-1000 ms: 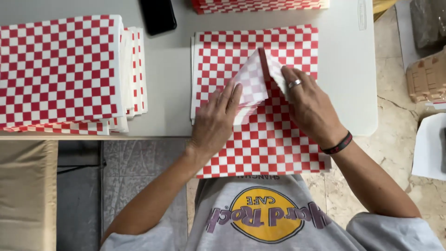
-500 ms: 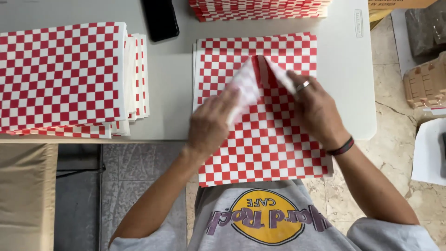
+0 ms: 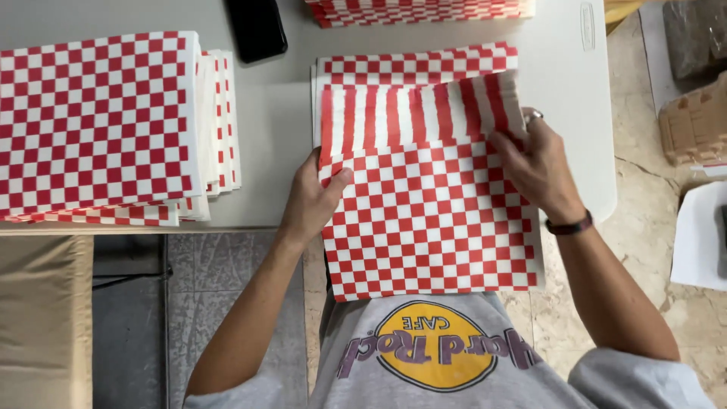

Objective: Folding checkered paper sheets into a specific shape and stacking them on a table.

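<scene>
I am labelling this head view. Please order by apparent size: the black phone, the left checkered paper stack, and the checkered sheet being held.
1. Checkered sheet and left stack look alike; I cannot rank them.
2. Black phone, smallest, partly cropped.

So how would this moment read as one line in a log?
left hand: grips checkered sheet left edge | right hand: lifts far edge | stack: left on table

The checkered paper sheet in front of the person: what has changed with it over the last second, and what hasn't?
The checkered sheet, earlier pinched up at one small corner, is now lifted along its whole far edge. The left hand has moved out to the sheet's left edge and the right hand to its right edge, both gripping it. The big paper stack, the black phone and the white table stayed as they were.
</scene>
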